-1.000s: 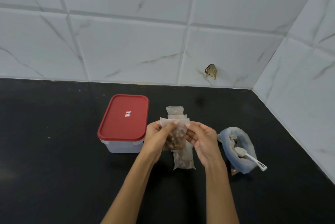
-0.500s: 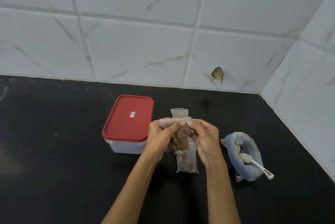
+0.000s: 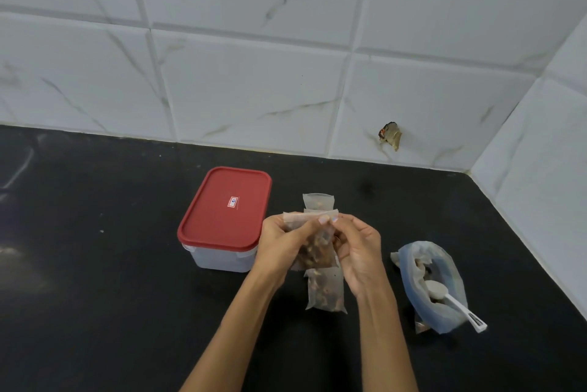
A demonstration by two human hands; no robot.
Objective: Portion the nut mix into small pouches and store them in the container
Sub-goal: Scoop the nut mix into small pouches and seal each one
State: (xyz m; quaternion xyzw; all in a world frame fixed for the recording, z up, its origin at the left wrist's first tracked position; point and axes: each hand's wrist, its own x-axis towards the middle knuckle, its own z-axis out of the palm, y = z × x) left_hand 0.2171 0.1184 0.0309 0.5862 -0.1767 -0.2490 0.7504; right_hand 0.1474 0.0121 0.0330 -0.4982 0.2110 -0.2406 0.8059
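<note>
1. Left hand [image 3: 286,242] and right hand [image 3: 357,248] pinch a filled pouch [image 3: 313,244] at its top, just right of the lidded container [image 3: 222,220].
2. Risk: an unsealed top could spill nuts onto the surface [image 3: 95,296].

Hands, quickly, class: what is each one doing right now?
Left hand: pinching the top edge of the filled pouch.
Right hand: pinching the same pouch's top edge from the other side.
</note>
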